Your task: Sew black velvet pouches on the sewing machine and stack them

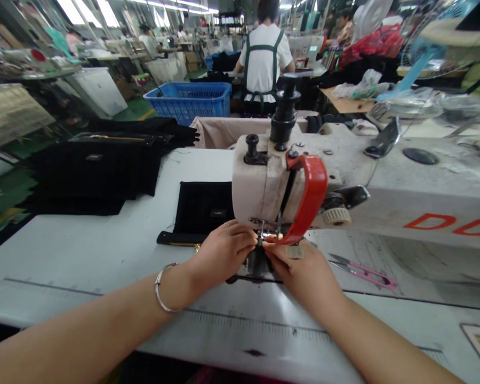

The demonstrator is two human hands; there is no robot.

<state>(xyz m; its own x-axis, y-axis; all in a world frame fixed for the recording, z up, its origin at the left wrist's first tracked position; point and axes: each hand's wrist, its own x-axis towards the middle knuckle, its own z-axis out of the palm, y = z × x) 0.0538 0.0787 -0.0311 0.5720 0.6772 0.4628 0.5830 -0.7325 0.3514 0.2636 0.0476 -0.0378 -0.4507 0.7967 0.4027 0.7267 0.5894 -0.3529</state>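
Under the head of a white sewing machine point(252, 186) lies a black fabric piece point(198, 205) with a small label and a zipper strip along its near edge. My left hand point(224, 250) is closed at the needle area, its fingertips pinching something small that I cannot make out. From the right, my right hand point(304, 269) meets it, thumb and fingers pressed together just below the red guard point(310, 186). The fingertips of both hands almost touch. A gold zipper pull shows beside my left hand.
Pink-handled thread snips point(368, 272) lie right of my right hand. Stacked black fabric pieces point(104, 165) cover the table's far left. Behind the table are a blue basket point(192, 101) and a person point(264, 58) in a green-strapped apron, back turned.
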